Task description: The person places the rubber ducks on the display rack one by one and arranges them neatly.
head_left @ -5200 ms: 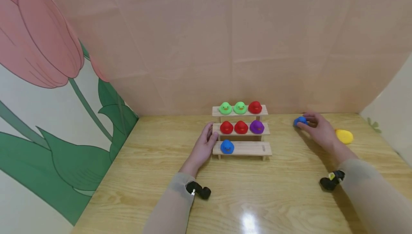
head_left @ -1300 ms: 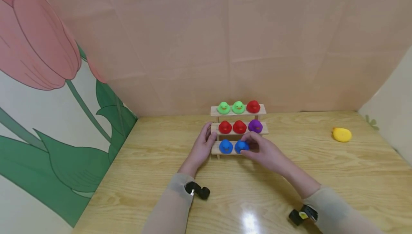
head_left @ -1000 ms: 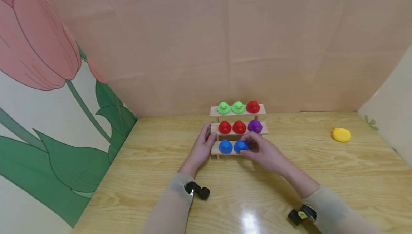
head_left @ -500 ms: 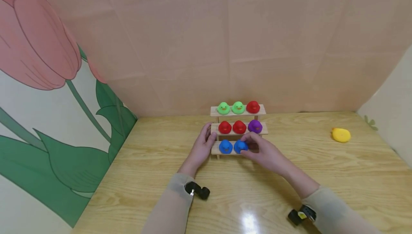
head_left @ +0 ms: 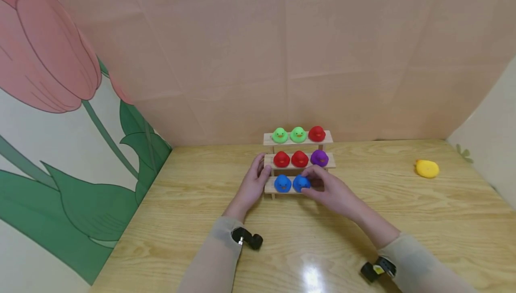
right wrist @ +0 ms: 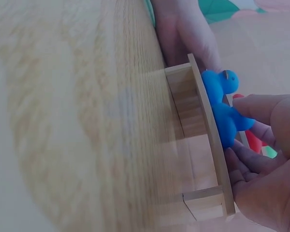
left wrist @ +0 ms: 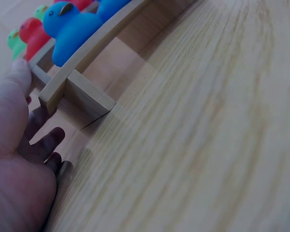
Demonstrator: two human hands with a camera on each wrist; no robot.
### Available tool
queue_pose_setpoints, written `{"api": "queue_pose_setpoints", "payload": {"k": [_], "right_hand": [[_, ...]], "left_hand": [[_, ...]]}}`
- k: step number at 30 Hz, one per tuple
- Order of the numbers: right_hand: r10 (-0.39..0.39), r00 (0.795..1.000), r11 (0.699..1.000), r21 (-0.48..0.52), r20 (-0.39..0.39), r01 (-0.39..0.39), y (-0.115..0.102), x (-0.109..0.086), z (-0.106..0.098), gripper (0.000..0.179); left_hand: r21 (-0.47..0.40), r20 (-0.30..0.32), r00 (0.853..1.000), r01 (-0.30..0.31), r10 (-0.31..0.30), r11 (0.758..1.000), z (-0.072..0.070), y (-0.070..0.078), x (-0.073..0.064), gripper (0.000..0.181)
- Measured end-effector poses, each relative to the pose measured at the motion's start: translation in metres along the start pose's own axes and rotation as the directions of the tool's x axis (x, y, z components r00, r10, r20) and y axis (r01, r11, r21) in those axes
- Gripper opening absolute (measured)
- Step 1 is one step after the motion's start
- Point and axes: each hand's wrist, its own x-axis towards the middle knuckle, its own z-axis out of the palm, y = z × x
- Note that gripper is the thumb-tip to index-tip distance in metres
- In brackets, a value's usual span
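A three-tier wooden display stand bears several rubber ducks. On the bottom tier, my right hand pinches a blue rubber duck between thumb and fingers. To its left sits another blue duck, facing me. My left hand holds the stand's left end at the middle tier, thumb in front and fingers behind. The left wrist view shows the thumb against the stand. Two red ducks and a purple duck fill the middle tier; two green ducks and a red duck line the top.
A yellow rubber duck lies apart on the wood-grain table, to the right. Behind the stand rises a pinkish cloth backdrop. A wall with a painted tulip borders the left.
Since the oldest frame, my right hand has brought the blue duck from the table's right side to the bottom tier. Over the last second both hands stay put.
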Motion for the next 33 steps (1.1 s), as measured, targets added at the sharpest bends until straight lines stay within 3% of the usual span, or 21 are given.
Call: {"api": "queue_pose_setpoints", "payload": {"k": [19, 27, 33], "right_hand": [[0.024, 1.0, 0.999, 0.021, -0.019, -0.024, -0.007, -0.015, -0.017, 0.041], [-0.023, 0.997, 0.999, -0.043, -0.08, 0.019, -0.013, -0.027, -0.036, 0.04], [0.013, 0.994, 0.995, -0.094, -0.106, -0.023, -0.014, -0.036, -0.055, 0.043]], "left_hand": [[0.026, -0.016, 1.0, 0.018, -0.018, 1.0, 0.0, 0.001, 0.001, 0.062], [0.013, -0.007, 1.0, 0.008, -0.008, 1.0, 0.0, -0.001, 0.0, 0.064], [0.012, -0.005, 1.0, 0.009, -0.008, 1.0, 0.0, -0.002, 0.0, 0.064]]}}
